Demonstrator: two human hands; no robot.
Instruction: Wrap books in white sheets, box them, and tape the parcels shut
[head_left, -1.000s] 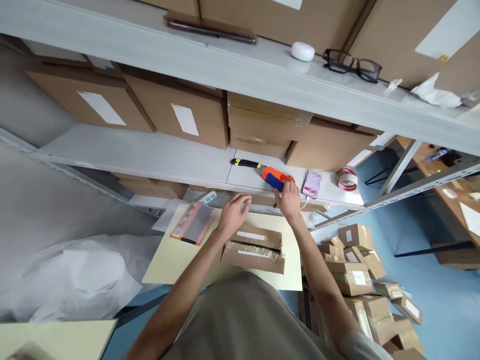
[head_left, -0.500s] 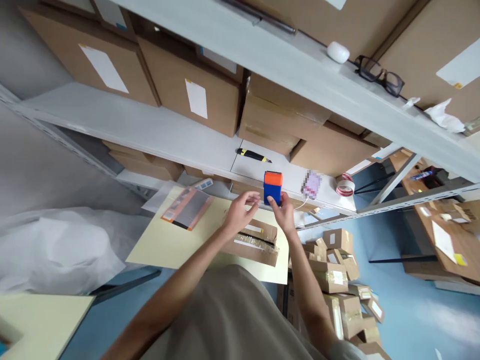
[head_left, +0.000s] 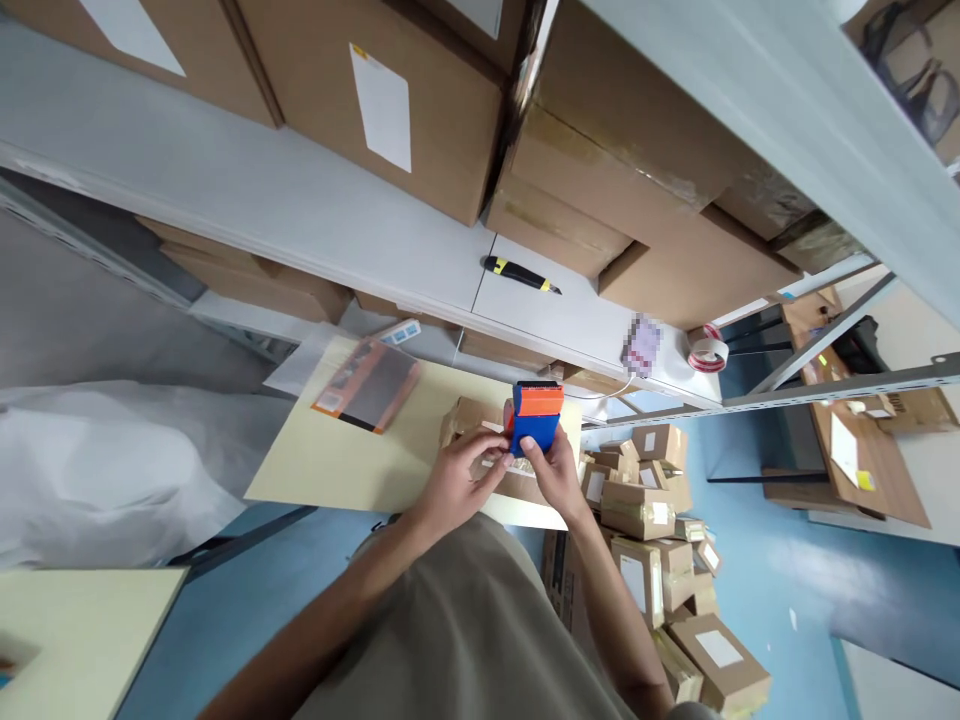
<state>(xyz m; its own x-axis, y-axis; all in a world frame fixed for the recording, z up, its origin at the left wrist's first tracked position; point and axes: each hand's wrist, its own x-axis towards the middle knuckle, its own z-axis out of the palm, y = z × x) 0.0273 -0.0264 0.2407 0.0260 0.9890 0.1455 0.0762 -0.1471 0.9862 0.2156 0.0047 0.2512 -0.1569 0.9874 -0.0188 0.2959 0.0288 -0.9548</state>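
Note:
My right hand grips a blue-and-orange handheld tape dispenser, thumb across its blue face. Its orange end with a dark toothed edge points away from me. My left hand is at the dispenser's lower left edge, thumb and fingertips closed against it. A round edge shows at the dispenser's left side, partly covered. Under both hands lies a taped cardboard box on the pale yellow table; the hands hide much of it.
On the white shelf ahead lie a black-and-yellow utility knife, a blurred-out device with a cable and a tape roll. An orange-and-grey packet rests on the table's left. Several cardboard boxes are piled on the floor at right.
The dispenser has come down and closer to me, its dark toothed edge now showing. My left hand has moved in to meet it. The view has shifted, too.

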